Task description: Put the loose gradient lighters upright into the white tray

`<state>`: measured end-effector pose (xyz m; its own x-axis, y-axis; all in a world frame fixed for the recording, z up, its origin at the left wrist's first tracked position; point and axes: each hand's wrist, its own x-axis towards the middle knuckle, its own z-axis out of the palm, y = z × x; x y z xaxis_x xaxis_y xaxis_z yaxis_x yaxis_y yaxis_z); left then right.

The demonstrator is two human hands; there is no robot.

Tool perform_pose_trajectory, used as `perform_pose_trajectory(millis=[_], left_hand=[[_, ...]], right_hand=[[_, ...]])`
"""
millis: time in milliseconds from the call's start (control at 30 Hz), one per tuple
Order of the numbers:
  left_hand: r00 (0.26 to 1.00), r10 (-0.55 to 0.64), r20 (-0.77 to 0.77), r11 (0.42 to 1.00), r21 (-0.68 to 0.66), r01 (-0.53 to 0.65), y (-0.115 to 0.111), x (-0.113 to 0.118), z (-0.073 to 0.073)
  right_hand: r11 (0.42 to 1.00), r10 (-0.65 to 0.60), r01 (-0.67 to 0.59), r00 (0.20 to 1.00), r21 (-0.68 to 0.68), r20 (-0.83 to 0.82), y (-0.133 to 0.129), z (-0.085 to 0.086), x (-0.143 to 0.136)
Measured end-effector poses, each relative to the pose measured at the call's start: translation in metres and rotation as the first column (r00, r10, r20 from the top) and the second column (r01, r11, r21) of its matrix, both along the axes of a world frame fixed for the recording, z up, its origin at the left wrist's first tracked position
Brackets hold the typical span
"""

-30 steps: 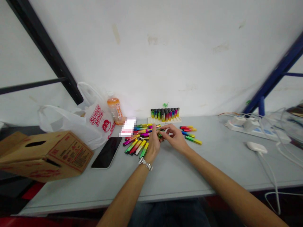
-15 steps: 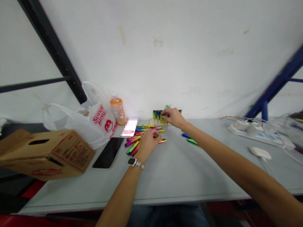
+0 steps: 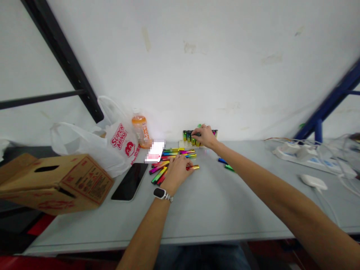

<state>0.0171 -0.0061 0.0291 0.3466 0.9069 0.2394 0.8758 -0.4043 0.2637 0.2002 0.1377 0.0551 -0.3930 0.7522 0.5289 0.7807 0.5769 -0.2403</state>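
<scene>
Reaches with the bare right hand (image 3: 206,136) to the upright, dark-topped, shiny multicoloured cylinders (image 3: 189,136) standing on a pale slotted tray (image 3: 184,144) near the white wall, fingers pinched on a small dark object (image 3: 197,134). Rests the bare left hand (image 3: 177,169), with a watch on a silver-coloured metal band (image 3: 161,193) at the wrist, over slim, shiny multicoloured sticks (image 3: 159,175) lying on the grey surface (image 3: 213,210). Touches a red-and-gold metallic stick (image 3: 193,167) with the left fingers, grip too small to tell. Shows, farther left, a black-screened phone (image 3: 129,182) just beside a brown cardboard box (image 3: 81,183), then a white plastic bag with red print (image 3: 119,144) near an orange-labelled clear bottle (image 3: 140,129). Includes, at far right, a white power strip (image 3: 312,159).
</scene>
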Motion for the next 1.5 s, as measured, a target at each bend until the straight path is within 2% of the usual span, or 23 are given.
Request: perform_pose_trajectory(millis=[200, 367, 467, 567, 633, 700, 800, 900, 967, 1100, 1300, 1400, 1467, 1500], left_hand=[[0.999, -0.011, -0.033, 0.999, 0.044, 0.013, -0.005, 0.004, -0.001], [0.999, -0.047, 0.025, 0.996, 0.076, 0.045, 0.000, 0.006, -0.008], [0.988, -0.067, 0.138, 0.994, 0.098, 0.054, 0.002, 0.009, -0.011], [0.944, -0.081, 0.319, 0.997, 0.031, 0.075, 0.001, 0.012, -0.012], [0.885, -0.089, 0.457, 0.992, -0.038, 0.120, 0.001, 0.014, -0.011], [0.824, -0.092, 0.559, 0.988, -0.054, 0.147, 0.002, 0.016, -0.011], [0.754, -0.082, 0.651, 0.995, 0.004, 0.104, 0.003, 0.021, -0.010], [0.702, -0.054, 0.710, 0.997, 0.003, 0.073, 0.002, 0.030, -0.010], [0.682, 0.009, 0.731, 0.999, -0.031, 0.020, 0.000, 0.038, -0.012], [0.649, 0.129, 0.750, 0.991, -0.074, -0.111, -0.002, 0.049, -0.018], [0.659, 0.146, 0.737, 0.988, -0.075, -0.135, -0.003, 0.050, -0.019], [0.675, 0.134, 0.726, 0.990, -0.067, -0.125, -0.005, 0.047, -0.018], [0.671, 0.101, 0.734, 0.995, -0.072, -0.070, -0.005, 0.045, -0.018], [0.664, 0.072, 0.744, 0.997, -0.072, -0.027, -0.005, 0.043, -0.018]], right_hand=[[1.000, 0.005, -0.005, 1.000, -0.008, -0.022, -0.001, -0.004, 0.000], [0.993, -0.060, 0.058, 0.998, 0.105, 0.019, -0.010, -0.007, 0.004], [0.988, -0.097, 0.091, 0.994, 0.124, 0.044, -0.016, -0.006, 0.004], [0.990, -0.099, 0.093, 0.994, 0.109, 0.048, -0.026, -0.008, 0.001], [0.989, -0.090, 0.090, 0.996, 0.116, -0.009, -0.037, -0.013, -0.001], [0.987, -0.074, 0.094, 0.986, 0.130, -0.149, -0.054, -0.021, -0.002], [0.990, -0.003, 0.059, 0.922, 0.132, -0.388, -0.085, -0.037, -0.002], [1.000, 0.006, 0.005, 0.847, 0.018, -0.531, -0.113, -0.049, -0.003], [0.997, -0.020, -0.029, 0.807, -0.073, -0.590, -0.123, -0.053, -0.005], [0.980, -0.024, -0.107, 0.775, -0.168, -0.631, -0.128, -0.057, -0.012], [0.935, -0.018, -0.228, 0.735, -0.271, -0.678, -0.128, -0.059, -0.015], [0.910, -0.004, -0.317, 0.638, -0.268, -0.770, -0.134, -0.055, -0.015], [0.896, -0.004, -0.364, 0.565, -0.254, -0.825, -0.139, -0.052, -0.016], [0.893, -0.012, -0.369, 0.552, -0.257, -0.833, -0.140, -0.051, -0.016]])
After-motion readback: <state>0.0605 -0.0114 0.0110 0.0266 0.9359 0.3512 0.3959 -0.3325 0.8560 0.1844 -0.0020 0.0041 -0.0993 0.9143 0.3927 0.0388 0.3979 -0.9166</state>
